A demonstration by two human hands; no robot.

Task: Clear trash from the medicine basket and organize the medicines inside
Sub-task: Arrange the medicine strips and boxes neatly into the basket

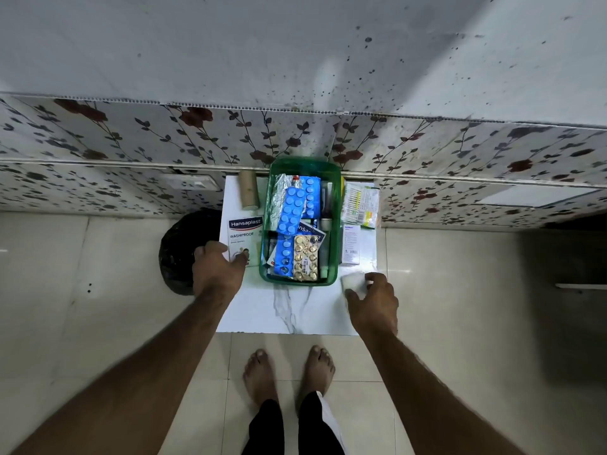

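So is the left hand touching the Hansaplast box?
Touching. The head view shows the left hand with its fingertips lying on the near end of the Hansaplast box, covering part of the print, with no gap showing.

head cam – looks steeply down, table [295,310] close below

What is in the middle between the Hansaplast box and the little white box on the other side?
The green basket full of pill strips sits between the Hansaplast box and the white box, seen in the head view.
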